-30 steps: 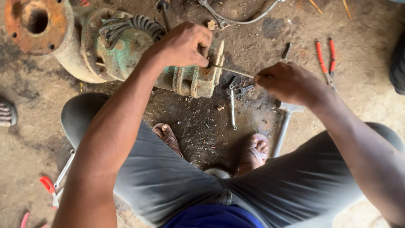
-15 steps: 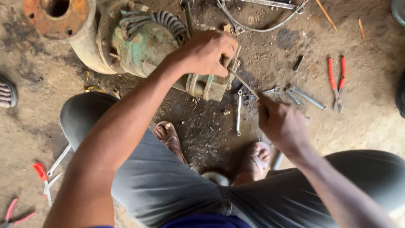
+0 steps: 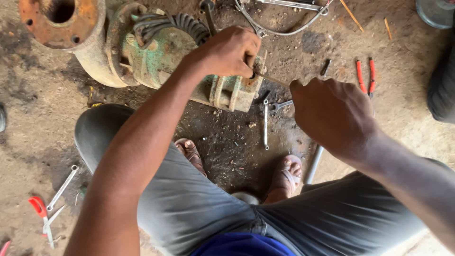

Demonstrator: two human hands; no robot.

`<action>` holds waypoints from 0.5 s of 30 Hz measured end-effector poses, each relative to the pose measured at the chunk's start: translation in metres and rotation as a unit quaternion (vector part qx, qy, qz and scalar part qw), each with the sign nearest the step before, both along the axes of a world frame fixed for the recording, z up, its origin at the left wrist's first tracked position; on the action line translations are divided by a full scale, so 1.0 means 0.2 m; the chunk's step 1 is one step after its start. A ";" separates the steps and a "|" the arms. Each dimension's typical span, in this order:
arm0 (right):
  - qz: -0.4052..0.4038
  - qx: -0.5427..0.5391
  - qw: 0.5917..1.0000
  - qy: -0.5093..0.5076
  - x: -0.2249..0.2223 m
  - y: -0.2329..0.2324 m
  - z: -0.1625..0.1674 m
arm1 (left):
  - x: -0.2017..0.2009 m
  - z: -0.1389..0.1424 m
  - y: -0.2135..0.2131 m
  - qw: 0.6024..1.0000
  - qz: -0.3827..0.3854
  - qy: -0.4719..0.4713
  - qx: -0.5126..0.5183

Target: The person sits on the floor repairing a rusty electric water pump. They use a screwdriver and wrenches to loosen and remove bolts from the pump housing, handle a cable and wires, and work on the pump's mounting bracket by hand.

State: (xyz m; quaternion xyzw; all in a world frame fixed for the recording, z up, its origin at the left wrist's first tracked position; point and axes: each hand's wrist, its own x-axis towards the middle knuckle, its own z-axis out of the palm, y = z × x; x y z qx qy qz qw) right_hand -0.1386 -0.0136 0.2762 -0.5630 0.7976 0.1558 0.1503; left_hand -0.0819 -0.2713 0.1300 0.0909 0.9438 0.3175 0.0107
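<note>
Pump housing [image 3: 189,61], green and rust-stained, lies on its side on the dirt floor [image 3: 38,123] between the person's knees and a rusty flanged pipe end [image 3: 59,21]. The left hand [image 3: 227,52] rests on the housing's finned end, fingers curled tight over what looks like the near end of a thin metal rod [image 3: 272,80]. The right hand [image 3: 334,114] is closed around the rod's other end, just right of the housing; its fingertips are turned away from the camera, so exactly how they pinch the rod cannot be told.

Several risks show. The rod is thin and held at a slant, so a hard push could bend it or make it skid off the casting toward the left knuckles. The housing sits loose on uneven ground and could roll under sideways force. Sandalled feet [image 3: 284,175] lie directly below the work, exposed to any dropped part. A small spanner [image 3: 265,124] lies just beneath the hands, red-handled pliers [image 3: 365,76] to the right, and red-handled snips [image 3: 42,215] by the left knee, all easy to kick into the grit.
</note>
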 end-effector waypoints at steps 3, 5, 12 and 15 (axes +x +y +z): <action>0.086 0.016 0.995 0.053 0.06 -0.07 0.06 | -0.01 0.01 0.00 0.999 0.004 -0.046 0.015; 0.103 0.080 0.988 0.080 0.11 -0.09 0.08 | -0.01 0.02 0.01 0.999 0.004 -0.044 0.013; 0.063 0.016 0.994 0.092 0.24 -0.13 0.05 | -0.06 -0.01 0.01 0.999 0.010 -0.034 0.019; 0.034 0.077 0.995 0.060 0.32 -0.13 0.04 | -0.06 -0.03 0.01 1.000 0.011 0.010 0.023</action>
